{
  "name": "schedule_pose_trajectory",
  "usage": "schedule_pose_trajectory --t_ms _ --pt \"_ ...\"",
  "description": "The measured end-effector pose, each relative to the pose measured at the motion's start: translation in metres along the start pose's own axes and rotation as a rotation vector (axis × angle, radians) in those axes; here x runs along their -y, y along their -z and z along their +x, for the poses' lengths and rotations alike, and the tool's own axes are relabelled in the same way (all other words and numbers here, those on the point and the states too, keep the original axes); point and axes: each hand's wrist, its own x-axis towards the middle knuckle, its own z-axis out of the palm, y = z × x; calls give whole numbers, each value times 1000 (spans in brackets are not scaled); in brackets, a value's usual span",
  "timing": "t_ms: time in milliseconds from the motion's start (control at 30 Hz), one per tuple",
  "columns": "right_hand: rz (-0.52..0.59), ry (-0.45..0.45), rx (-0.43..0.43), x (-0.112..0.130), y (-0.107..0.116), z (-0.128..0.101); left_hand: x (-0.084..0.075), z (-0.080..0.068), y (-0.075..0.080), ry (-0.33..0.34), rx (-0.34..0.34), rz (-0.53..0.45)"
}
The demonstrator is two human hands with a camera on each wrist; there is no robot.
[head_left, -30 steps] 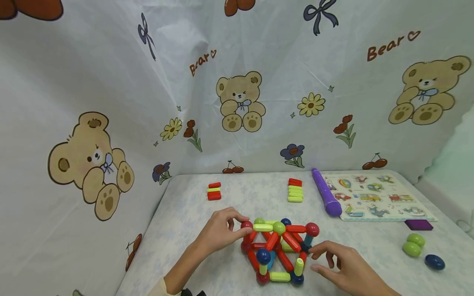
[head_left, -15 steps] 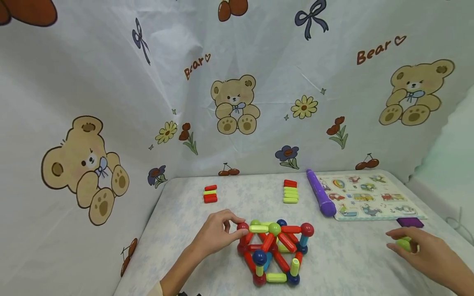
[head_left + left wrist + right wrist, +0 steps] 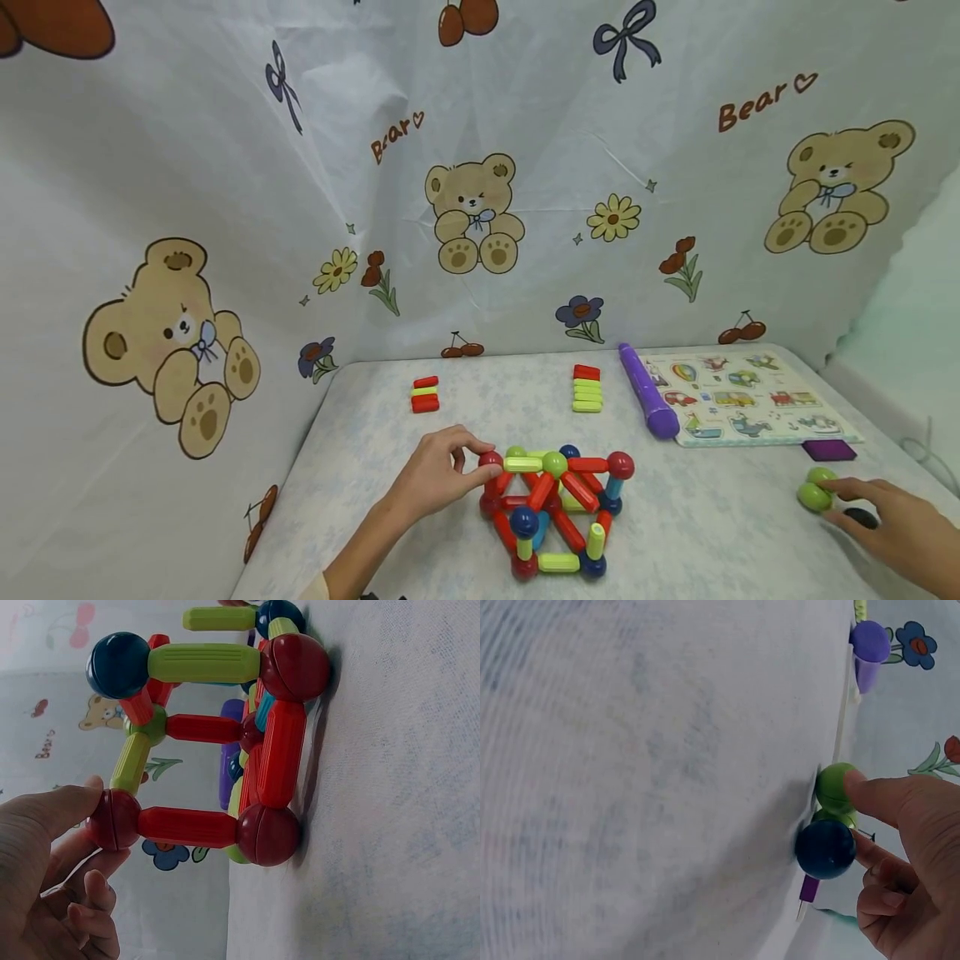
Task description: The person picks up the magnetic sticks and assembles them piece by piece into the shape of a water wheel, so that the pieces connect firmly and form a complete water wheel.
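A magnetic rod-and-ball structure (image 3: 555, 508) stands on the pale cloth-covered table (image 3: 712, 533), and everything else is best placed from it. The left hand (image 3: 438, 475) rests against its left upper corner, thumb and fingertips pinching the dark red ball (image 3: 491, 458) there; the left wrist view shows the thumb (image 3: 56, 814) pressed on that ball (image 3: 114, 819) with the other fingers loosely curled below it. Well to the right of the structure, near the table's edge, lie three loose balls: two green balls (image 3: 816, 491) touching each other and a dark blue ball (image 3: 861, 517) just beside them. The right hand (image 3: 896, 529) is over these, so it is by far the nearer hand. In the right wrist view one fingertip (image 3: 859, 787) touches a green ball (image 3: 835, 786) and another lies against the blue ball (image 3: 825, 848), but whether the fingers actually close round either I cannot tell. Behind the structure lie a short stack of red and green rods (image 3: 425, 393), a taller stack (image 3: 587, 388), a purple pen-like toy (image 3: 648, 402) and a picture puzzle board (image 3: 742, 398).
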Motion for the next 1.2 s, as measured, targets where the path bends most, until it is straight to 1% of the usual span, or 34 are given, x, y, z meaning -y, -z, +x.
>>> schedule_pose_trajectory --t_ms 133,300,367,467,500,567,633,733,800,867,933,1067,1100,1167,1200 --pt "1 11 15 6 -4 4 1 0 0 -17 -2 -10" --pt "29 23 83 16 -4 9 0 -1 0 -20 -1 -14" --pt "43 31 95 23 -4 10 0 -1 0 -20 0 -12" --pt "61 47 103 44 -3 10 -1 -1 1 -18 1 -8" --pt "71 62 91 53 -2 9 -2 -1 1 -18 2 -7" --pt "84 108 41 73 1 6 -2 -1 1 -18 2 -5" --pt "107 176 -41 95 5 1 -2 -1 2 -16 4 -4" --pt "188 259 -131 130 12 -7 -2 -1 2 -16 4 -1" --pt "258 302 -153 153 17 -12 -2 -1 2 -17 3 1" --pt "339 329 -130 175 23 -17 -2 -1 3 -19 1 1" --pt "404 392 -108 194 26 -21 -2 -2 3 -20 0 1" --pt "519 506 0 222 27 -23 -1 -2 2 -19 0 -1" --pt "540 522 30 227 26 -23 -1 -2 2 -20 0 -2" --pt "570 526 81 236 23 -22 -1 -1 2 -21 1 -2" --pt "580 531 92 239 22 -21 -1 -1 2 -22 2 -2"
